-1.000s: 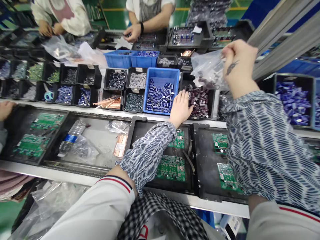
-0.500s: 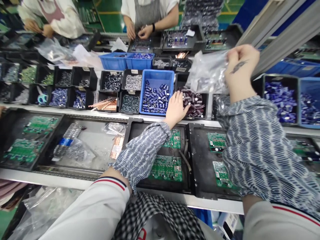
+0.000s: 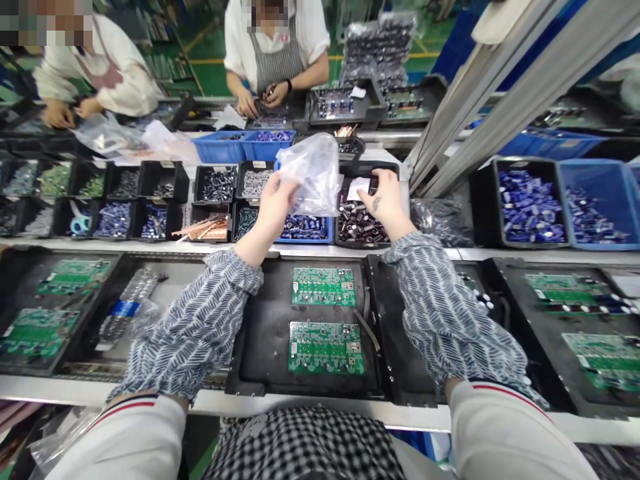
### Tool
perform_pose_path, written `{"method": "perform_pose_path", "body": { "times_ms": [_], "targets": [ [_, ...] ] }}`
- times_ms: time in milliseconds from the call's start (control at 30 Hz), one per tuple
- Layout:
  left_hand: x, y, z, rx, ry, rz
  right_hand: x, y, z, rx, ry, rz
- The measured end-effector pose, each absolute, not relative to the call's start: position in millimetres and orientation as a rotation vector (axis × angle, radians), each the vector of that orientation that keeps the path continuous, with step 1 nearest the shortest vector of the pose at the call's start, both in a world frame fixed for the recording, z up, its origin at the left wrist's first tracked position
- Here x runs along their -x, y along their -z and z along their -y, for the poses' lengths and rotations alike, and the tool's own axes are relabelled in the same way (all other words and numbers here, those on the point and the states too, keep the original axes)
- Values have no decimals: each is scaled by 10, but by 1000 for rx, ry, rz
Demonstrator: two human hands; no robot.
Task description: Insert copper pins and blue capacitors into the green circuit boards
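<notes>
A clear plastic bag (image 3: 314, 175) is pinched in my left hand (image 3: 278, 203), raised over the blue bin of blue capacitors (image 3: 306, 228). My right hand (image 3: 389, 200) is over the black bin of dark brown capacitors (image 3: 361, 223), with a small white paper (image 3: 359, 189) between its thumb and fingers. Below my forearms, two green circuit boards, an upper one (image 3: 324, 287) and a lower one (image 3: 326, 348), lie in a black tray (image 3: 263, 333).
Small parts bins (image 3: 165, 180) run along the left, with a pile of copper-coloured strips (image 3: 207, 228). Larger bins of blue capacitors (image 3: 531, 207) stand at right beyond a slanted metal post (image 3: 445, 127). Two people work across the line.
The plastic bag has passed from my right hand to my left. My left hand has moved left off the brown capacitors; my right has come down and left to the small paper. The view has shifted.
</notes>
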State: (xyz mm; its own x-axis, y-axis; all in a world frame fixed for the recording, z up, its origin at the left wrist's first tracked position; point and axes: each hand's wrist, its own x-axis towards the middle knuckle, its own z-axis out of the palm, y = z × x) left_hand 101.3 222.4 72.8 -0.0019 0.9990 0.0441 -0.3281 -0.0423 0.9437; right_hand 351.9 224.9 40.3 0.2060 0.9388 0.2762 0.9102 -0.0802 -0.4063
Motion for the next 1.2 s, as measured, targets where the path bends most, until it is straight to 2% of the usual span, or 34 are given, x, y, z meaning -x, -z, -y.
{"method": "perform_pose_path", "body": {
  "times_ms": [167, 333, 500, 633, 700, 767, 833, 900, 967, 1000, 1067, 1200],
  "targets": [
    [-852, -653, -2101, -838, -1550, -1023, -3296, -348, -2230, 2123, -206, 1768],
    [-780, -685, -1940, -756, -1633, -1070, -3174, -723, -2148, 2073, -125, 1728],
    [-936, -941, -1420, -781, -1223, -958, -2654, -1101, -1325, 1779, 11, 1932],
    [-1049, -1081, -823, -957, -742, -874, -2327, -985, -486, 1545, 67, 2197],
    [-1024, -1077, -540, -1027, -571, -917, -2458, -883, 7, 1333, 301, 2400],
    [-928, -1040, -324, -1068, -493, -984, -2823, -787, 594, 1202, 381, 2416],
    [-782, -997, -218, -1090, -487, -1061, -3351, -685, 1244, 1613, 419, 2009],
    [-633, -969, -211, -1098, -544, -1126, -3895, -565, 1902, 2241, 472, 1350],
    [-533, -959, -240, -1100, -613, -1161, -4306, -437, 2492, 2664, 456, 674],
    [-511, -959, -247, -1102, -636, -1168, -4436, -381, 2731, 2763, 418, 447],
    [-524, -959, -216, -1106, -632, -1152, -4548, -310, 3047, 2800, 383, 334],
    [-670, -942, -6, -1122, -556, -1080, -4295, -391, 2948, 2736, 497, 430]
  ]
}}
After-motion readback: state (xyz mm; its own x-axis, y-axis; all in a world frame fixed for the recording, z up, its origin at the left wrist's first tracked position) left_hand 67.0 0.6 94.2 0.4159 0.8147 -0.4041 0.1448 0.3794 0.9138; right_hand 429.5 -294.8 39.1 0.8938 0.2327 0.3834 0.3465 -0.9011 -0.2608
